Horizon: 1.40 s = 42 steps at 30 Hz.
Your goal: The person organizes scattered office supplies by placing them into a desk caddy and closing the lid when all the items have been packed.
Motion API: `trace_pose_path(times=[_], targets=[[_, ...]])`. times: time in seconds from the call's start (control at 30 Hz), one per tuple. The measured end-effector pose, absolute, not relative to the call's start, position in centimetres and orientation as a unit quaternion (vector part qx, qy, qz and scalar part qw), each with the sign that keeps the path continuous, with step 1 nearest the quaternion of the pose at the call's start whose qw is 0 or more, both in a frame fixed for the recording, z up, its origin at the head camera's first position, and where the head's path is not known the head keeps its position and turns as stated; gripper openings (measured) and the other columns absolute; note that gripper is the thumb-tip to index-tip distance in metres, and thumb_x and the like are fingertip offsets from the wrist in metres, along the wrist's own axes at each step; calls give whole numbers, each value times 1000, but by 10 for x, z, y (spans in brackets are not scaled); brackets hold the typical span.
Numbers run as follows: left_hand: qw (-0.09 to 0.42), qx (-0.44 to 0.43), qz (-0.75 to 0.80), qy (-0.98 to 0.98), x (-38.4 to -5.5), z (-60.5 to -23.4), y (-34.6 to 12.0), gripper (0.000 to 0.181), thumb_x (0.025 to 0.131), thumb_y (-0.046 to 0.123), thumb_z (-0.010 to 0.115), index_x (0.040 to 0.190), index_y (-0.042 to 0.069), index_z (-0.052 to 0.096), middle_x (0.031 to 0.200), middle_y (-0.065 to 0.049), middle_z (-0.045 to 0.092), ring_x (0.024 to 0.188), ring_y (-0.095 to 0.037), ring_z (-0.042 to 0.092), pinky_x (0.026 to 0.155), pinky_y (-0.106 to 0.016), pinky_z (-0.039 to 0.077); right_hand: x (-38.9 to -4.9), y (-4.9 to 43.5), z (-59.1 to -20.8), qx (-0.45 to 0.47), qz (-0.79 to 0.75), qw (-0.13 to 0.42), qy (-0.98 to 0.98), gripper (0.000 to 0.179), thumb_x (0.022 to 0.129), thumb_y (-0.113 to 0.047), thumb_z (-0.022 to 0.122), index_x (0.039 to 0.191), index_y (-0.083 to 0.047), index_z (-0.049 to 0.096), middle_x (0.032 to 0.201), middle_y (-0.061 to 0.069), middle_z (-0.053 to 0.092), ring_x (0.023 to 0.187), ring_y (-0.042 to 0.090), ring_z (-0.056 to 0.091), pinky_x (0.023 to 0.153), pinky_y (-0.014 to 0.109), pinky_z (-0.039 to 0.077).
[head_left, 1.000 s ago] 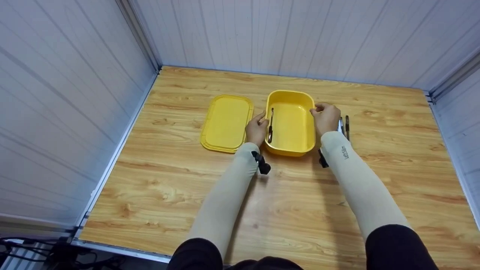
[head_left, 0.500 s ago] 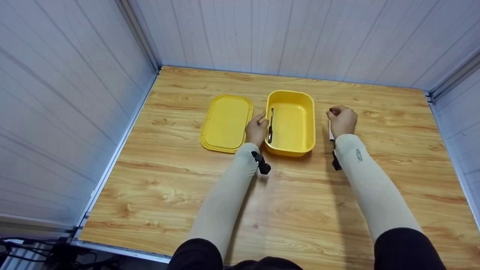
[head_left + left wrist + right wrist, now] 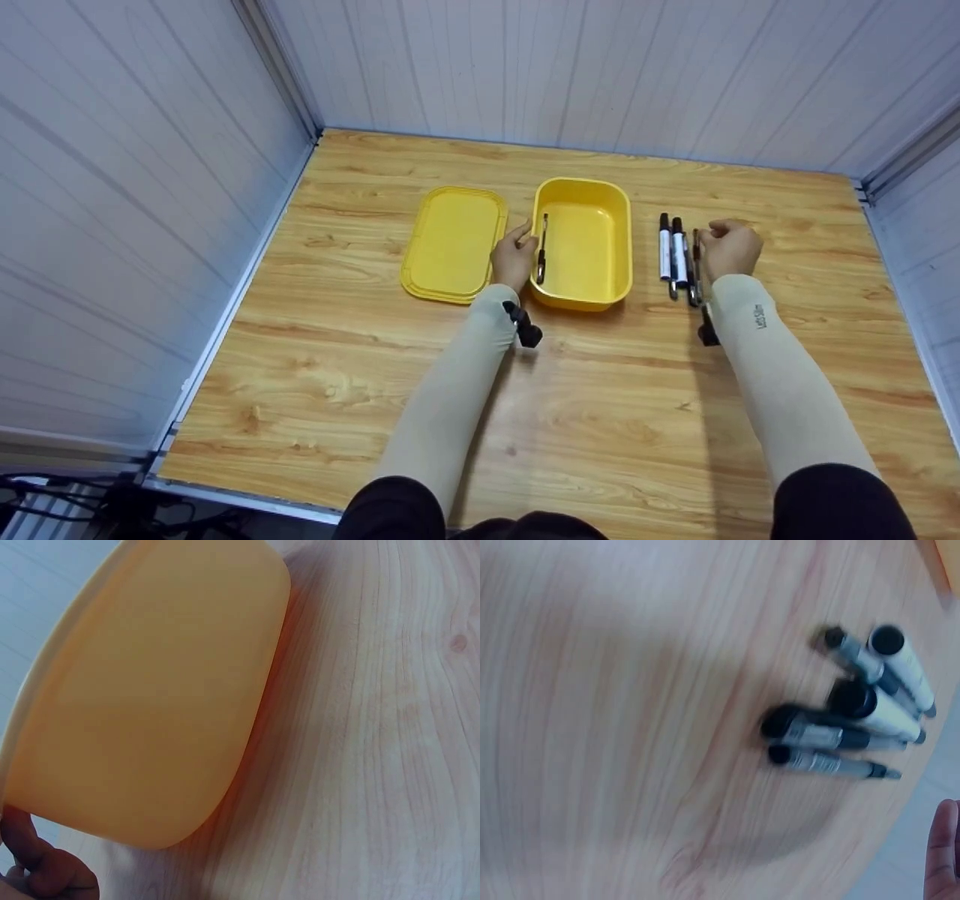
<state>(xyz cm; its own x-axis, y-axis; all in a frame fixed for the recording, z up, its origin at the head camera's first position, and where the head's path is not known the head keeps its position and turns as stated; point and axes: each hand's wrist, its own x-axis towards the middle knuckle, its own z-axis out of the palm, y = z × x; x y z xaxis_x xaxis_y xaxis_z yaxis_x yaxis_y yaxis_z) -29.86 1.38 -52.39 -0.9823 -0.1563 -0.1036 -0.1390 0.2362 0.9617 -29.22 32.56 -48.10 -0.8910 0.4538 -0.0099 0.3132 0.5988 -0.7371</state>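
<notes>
In the head view my left hand (image 3: 514, 259) holds the left rim of the yellow plastic box (image 3: 626, 255). In the left wrist view its curled fingers (image 3: 60, 874) touch the rim of the box. A pen (image 3: 541, 255) with a dark grip lies inside, along the left wall. Right of the box, my right hand (image 3: 734, 250) is over the table beside the rightmost pen (image 3: 829, 763). In the right wrist view one of its fingers (image 3: 941, 855) shows apart from the pens. Two white markers (image 3: 664, 251) with black caps lie there among several pens.
The yellow lid (image 3: 454, 244) lies flat on the wood-grain table (image 3: 585, 435), left of the box. Pale panel walls (image 3: 480, 67) close off the back and both sides. Dark cables (image 3: 127, 502) are below the table's front left corner.
My right hand has moved right, away from the box's right rim and across the markers to the rightmost pen, uncovering the markers. My left hand stays at the box.
</notes>
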Motion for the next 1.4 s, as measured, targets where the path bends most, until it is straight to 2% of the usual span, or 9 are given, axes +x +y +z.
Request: trace_pose_path(times=[0.17,0.4,0.63,0.87,1.4], targets=[[16,88,-610,-787,-299,-522,12,37,89,23,57,126,21,55,82,-2,64,52,-9,44,47,-21,37,-288,337,-477,-222,391,93,-888,36,87,-24,58,118,-6,60,101,7,55,88,15,51,75,26,43],[13,88,-617,-782,-300,-522,12,38,88,23,57,126,21,55,74,-7,59,55,-8,45,50,-20,39,-286,344,-479,-236,406,86,-878,36,86,-23,60,118,-7,60,102,4,55,88,12,51,75,24,44],[-1,95,-618,-781,-301,-525,13,38,89,25,57,127,23,53,89,-1,63,55,-9,45,48,-21,38,-284,343,-492,-242,399,64,-882,36,87,-22,59,118,-4,59,101,7,56,85,13,51,74,25,44],[3,100,-607,-788,-300,-527,13,37,88,25,58,126,25,55,67,-3,55,51,-8,42,47,-21,37,-282,339,-514,-255,399,51,-879,36,88,-21,58,119,-5,59,104,10,58,87,16,53,75,27,45],[11,92,-618,-781,-298,-524,14,37,88,22,57,126,25,54,58,2,46,48,-7,39,46,-20,34,-280,336,-527,-248,390,47,-886,32,88,-19,57,116,-4,62,104,13,61,90,19,57,77,30,46]])
